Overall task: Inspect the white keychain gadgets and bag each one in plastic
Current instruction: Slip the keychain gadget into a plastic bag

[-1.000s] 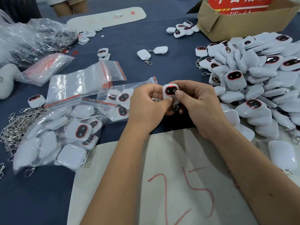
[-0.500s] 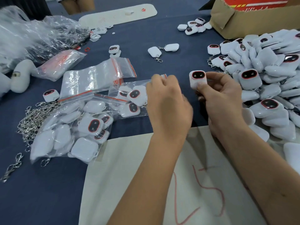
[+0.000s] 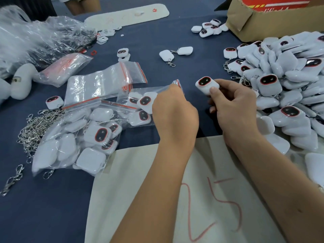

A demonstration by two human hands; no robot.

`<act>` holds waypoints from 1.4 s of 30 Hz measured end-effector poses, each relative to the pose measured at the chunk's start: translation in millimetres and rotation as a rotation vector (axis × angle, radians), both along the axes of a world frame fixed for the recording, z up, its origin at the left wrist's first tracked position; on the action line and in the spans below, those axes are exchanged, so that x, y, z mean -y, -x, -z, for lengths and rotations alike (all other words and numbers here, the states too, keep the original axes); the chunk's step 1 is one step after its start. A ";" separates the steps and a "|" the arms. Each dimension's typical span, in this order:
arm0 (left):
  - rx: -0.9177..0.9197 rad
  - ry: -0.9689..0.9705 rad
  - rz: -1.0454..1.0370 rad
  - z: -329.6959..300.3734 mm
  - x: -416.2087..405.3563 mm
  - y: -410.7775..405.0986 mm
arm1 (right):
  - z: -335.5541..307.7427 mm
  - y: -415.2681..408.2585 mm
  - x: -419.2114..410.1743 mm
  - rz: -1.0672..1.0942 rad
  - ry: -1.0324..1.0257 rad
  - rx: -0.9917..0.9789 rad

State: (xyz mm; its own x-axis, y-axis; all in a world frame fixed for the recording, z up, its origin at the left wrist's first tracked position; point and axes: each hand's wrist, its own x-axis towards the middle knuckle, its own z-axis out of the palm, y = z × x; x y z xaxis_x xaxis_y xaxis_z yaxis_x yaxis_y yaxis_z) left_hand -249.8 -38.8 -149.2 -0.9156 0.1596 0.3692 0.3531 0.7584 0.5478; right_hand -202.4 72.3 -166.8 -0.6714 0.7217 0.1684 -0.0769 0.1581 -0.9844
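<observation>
Your right hand [image 3: 233, 109] holds a white gadget [image 3: 206, 85] in a pinched grip above the table [image 3: 52, 207], its face up. Your left hand [image 3: 172, 114] pinches a part-filled plastic bag [image 3: 140, 95] beside it. Bagging is in hand; next, the bag mouth likely needs opening.

Looking forward and down from head height, close over both forearms, facing across the blue table [image 3: 43, 207] toward the cardboard box [image 3: 263, 23] at far right
</observation>
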 end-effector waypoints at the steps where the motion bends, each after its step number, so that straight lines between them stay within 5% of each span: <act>1: 0.012 -0.011 -0.007 -0.2 0.3 0.1 | -0.2 0.2 0.3 0.001 -0.008 0.004; 7: 0.050 0.137 -0.045 1.0 -0.2 7.1 | 0.1 1.8 1.3 -0.014 -0.036 0.025; 16: 0.131 0.108 0.000 -3.9 6.7 16.8 | 2.4 2.0 0.7 -0.028 -0.095 0.079; 26: 0.242 -0.165 0.091 -6.0 11.1 6.5 | -1.4 0.8 3.4 -0.059 -0.303 0.129; 39: -0.091 -0.295 0.296 -6.6 -2.2 -11.8 | -1.2 -1.6 -0.4 -0.094 -0.145 0.113; 42: -0.069 -0.344 0.179 -13.7 13.4 4.8 | -0.5 0.6 1.5 -0.107 -0.177 0.100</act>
State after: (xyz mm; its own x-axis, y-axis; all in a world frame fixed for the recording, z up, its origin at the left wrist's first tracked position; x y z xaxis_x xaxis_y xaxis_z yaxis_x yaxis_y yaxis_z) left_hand -254.5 -52.3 -135.5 -0.8559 0.1705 0.4883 0.5076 0.4579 0.7298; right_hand -203.0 70.8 -166.2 -0.7622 0.6108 0.2145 -0.0058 0.3249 -0.9457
